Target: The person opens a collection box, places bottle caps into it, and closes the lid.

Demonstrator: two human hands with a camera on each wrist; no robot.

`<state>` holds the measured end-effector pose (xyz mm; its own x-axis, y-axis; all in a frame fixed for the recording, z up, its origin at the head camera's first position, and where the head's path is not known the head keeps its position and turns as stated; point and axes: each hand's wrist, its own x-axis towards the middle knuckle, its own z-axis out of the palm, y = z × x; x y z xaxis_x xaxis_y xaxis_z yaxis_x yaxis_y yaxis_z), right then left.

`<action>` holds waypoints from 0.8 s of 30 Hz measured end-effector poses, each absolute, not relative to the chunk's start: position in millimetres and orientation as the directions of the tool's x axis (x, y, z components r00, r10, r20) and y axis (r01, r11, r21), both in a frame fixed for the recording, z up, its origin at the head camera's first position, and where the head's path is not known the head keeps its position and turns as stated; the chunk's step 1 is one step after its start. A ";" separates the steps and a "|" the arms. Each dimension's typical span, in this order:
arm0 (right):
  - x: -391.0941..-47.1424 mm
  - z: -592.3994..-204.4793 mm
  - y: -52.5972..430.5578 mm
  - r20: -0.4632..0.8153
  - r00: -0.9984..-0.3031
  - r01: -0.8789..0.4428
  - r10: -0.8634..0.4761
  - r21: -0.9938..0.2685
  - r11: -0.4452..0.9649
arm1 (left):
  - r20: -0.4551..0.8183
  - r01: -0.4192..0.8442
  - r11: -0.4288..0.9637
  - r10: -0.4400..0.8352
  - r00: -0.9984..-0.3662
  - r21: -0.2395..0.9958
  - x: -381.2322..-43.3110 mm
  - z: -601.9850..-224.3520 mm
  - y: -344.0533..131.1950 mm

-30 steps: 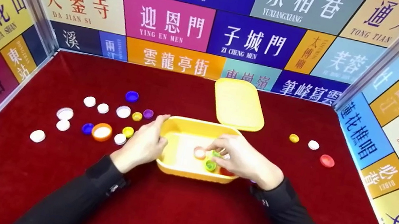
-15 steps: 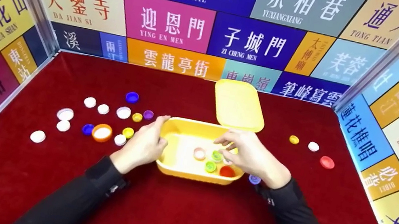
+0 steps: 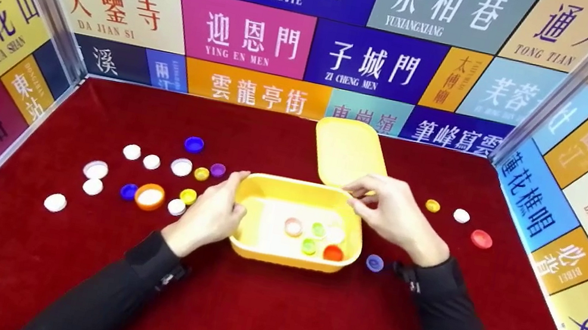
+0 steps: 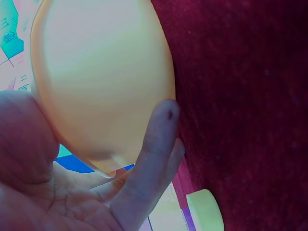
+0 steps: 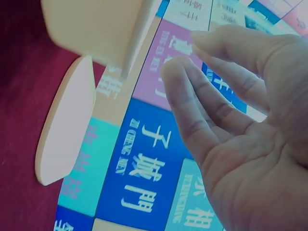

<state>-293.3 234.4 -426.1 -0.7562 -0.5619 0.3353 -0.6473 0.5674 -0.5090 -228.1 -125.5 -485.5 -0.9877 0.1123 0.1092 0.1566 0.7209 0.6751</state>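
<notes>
A yellow plastic box (image 3: 289, 261) stands in the middle of the red cloth, with several bottle caps inside, among them a red cap (image 3: 333, 253), a green cap (image 3: 308, 246) and a pinkish cap (image 3: 293, 227). My left hand (image 3: 208, 211) grips the box's left end; the left wrist view has thumb and fingers on either side of the yellow wall (image 4: 106, 86). Over the box's far right corner hovers my right hand (image 3: 397, 214), its fingers loosely bent. In the right wrist view that hand (image 5: 240, 115) has nothing between thumb and fingers.
The yellow lid (image 3: 350, 154) lies behind the box. Loose caps are scattered left of it, including an orange one (image 3: 149, 197) and a blue one (image 3: 193, 144). A bluish-purple cap (image 3: 374, 263) is close to its right end; a red cap (image 3: 481, 239) lies farther right.
My right hand has lifted out of the box and moved right and away, uncovering the caps inside and the bluish-purple cap outside. The left hand keeps its place on the box.
</notes>
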 end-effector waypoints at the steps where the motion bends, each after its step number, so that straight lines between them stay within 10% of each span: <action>1: -296.1 -427.0 237.0 0.341 -0.764 -0.639 -0.548 -0.514 0.572 | 0.109 0.156 0.721 0.111 -0.988 0.676 -228.1 -485.4 -125.5; 24: -348.6 -459.9 330.5 0.285 -0.929 -0.350 -0.238 -0.459 0.817 | 0.100 0.143 0.713 0.101 -0.990 0.687 -227.7 -484.0 -124.9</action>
